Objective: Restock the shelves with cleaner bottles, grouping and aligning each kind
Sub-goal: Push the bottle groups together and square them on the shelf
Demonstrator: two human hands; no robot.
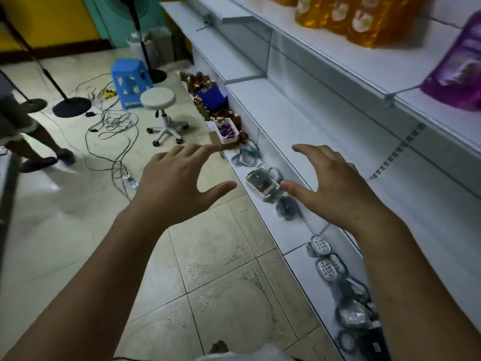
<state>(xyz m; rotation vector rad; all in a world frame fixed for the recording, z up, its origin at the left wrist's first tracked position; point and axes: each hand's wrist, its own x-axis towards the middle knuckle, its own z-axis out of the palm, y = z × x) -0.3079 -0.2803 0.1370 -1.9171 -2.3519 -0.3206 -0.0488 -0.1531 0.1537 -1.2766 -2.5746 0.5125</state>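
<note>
Both hands out front, holding nothing. L hand point(177, 178): fingers spread, over tiled floor point(221, 269). R hand point(335, 183): fingers spread, slightly curved, over front of white bottom shelf point(338, 131). Orange cleaner bottles point(364, 19) stand in a row on upper shelf point(325, 56), top R, with purple pouch point(458, 61) near them. Small packaged items point(261, 182) line bottom shelf's front edge. Rm: blue stool point(129, 82), white swivel stool point(158, 100), loose cables point(112, 131) on floor, 1 person's legs point(33, 142) far L.
</note>
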